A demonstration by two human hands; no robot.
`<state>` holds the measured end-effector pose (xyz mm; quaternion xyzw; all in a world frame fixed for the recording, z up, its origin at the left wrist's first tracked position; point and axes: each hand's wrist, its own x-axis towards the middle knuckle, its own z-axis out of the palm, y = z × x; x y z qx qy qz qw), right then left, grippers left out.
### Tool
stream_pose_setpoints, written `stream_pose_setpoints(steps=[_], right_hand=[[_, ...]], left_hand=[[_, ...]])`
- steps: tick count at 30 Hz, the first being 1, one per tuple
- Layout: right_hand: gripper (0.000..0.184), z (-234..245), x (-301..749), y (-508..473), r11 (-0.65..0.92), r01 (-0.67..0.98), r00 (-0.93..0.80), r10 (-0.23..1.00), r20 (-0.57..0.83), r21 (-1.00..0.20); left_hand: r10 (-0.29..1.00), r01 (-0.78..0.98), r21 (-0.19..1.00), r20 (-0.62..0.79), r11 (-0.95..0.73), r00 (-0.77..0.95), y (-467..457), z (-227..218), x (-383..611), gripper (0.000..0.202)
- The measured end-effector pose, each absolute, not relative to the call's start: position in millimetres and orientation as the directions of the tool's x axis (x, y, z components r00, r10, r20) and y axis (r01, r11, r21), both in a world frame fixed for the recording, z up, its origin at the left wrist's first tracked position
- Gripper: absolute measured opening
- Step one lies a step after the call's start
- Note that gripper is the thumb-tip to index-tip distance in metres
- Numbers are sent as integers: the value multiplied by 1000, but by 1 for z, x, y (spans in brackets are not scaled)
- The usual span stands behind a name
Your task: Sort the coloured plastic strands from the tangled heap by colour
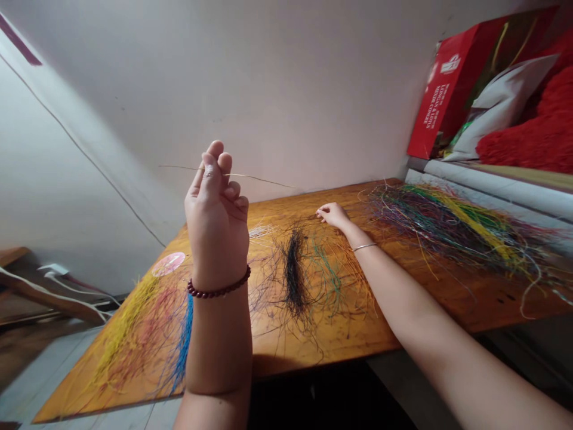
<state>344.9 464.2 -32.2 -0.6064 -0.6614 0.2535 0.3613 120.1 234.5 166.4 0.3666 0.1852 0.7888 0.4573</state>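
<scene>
The left forearm [218,346] rises nearest, its left hand [217,209] pinching 1 thin strand [259,178] between thumb and fingers, above the wooden table [376,334]. The right hand [333,215] is low at the table, fingertips together; I cannot tell whether they grip anything. Left of it lies 1 black bundle [294,275]; right, 1 multicoloured heap [452,221].

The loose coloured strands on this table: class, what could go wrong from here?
The thin strand is pinched only by the fingertips of the left hand, so it could slip.

The black bundle has stray ends spreading toward the green strands, so the two might tangle.

The right forearm passes close to the orange strands and could disturb them.
</scene>
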Motion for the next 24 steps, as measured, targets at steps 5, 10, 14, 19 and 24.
stream_pose_setpoints(steps=[5,10,14,19,24], right_hand=[[21,-31,345,461,135,632,7,984,179,-763],[18,-31,345,455,125,645,5,986,167,-754],[17,-30,343,452,104,651,5,990,141,-752],[25,-29,341,448,56,644,37,994,104,-763],[52,-17,337,453,19,613,94,991,97,-790]], left_hand=[[856,-596,617,413,-515,-312,234,167,121,16],[857,-611,606,416,-510,-303,234,168,121,15],[857,-609,607,416,-510,-303,233,168,121,15],[860,-604,615,413,-507,-301,232,168,122,15],[853,-555,649,432,-520,-295,236,164,123,15]])
